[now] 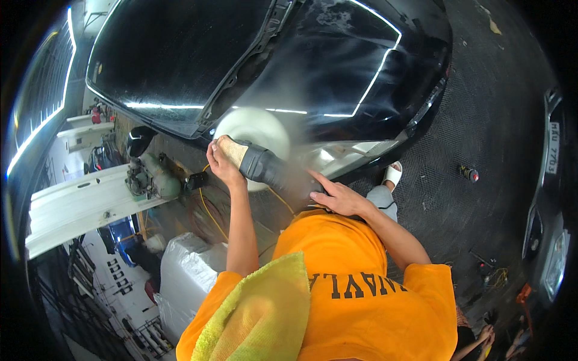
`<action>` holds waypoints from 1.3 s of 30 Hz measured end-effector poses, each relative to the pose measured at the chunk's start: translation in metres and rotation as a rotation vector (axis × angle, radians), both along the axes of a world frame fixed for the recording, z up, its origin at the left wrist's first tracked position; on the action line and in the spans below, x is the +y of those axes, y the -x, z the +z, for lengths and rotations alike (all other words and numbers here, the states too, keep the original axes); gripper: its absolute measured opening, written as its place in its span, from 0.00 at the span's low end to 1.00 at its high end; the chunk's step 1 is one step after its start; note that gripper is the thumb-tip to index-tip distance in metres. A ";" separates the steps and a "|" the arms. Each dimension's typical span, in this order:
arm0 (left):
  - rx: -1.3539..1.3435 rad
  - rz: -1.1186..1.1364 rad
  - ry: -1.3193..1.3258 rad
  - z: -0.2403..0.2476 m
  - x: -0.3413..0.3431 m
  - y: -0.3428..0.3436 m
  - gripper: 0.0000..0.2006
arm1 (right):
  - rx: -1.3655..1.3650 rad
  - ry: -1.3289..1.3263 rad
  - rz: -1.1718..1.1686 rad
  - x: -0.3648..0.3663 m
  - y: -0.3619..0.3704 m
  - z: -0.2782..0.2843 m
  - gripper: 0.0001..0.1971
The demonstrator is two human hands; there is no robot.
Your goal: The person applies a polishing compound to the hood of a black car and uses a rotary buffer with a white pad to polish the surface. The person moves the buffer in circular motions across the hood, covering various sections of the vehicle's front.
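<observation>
Against the front corner of a black car, I hold a car polisher [265, 167] with a dark body. Its tan-wrapped head points left. My left hand [224, 165] is closed round that wrapped head. My right hand [342, 197] is closed on the rear end of the polisher at my waist; a hazy smear partly hides this grip. Behind the tool, a round white polishing pad [256, 129] lies close to the fender. The black hood [337, 66] beyond reflects bright light strips, and a whitish smudge marks its far part.
A yellow cord [211, 210] trails below the polisher. Left are a loose white panel [90, 204], a green compressor [153, 177] and a plastic-wrapped bundle [189, 271]. A yellow-green towel [259, 313] hangs over my shoulder. Another car [548, 198] stands right, near a small can [468, 173].
</observation>
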State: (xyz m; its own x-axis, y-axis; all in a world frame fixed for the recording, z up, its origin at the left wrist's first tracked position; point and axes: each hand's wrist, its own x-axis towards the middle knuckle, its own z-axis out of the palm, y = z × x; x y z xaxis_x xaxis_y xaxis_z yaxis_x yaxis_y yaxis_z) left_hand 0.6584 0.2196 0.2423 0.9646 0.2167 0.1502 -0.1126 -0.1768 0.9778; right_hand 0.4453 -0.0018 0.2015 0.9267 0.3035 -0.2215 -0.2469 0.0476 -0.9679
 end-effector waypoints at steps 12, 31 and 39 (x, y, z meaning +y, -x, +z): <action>-0.037 -0.052 -0.177 -0.004 -0.085 -0.026 0.19 | -0.065 0.036 -0.256 -0.020 0.017 -0.024 0.38; 0.120 0.030 0.069 0.004 -0.074 0.015 0.17 | 0.172 -0.014 -0.130 -0.040 0.036 0.053 0.36; 0.084 -0.041 0.093 0.017 -0.088 -0.044 0.20 | 0.289 0.040 -0.154 -0.045 -0.015 0.099 0.36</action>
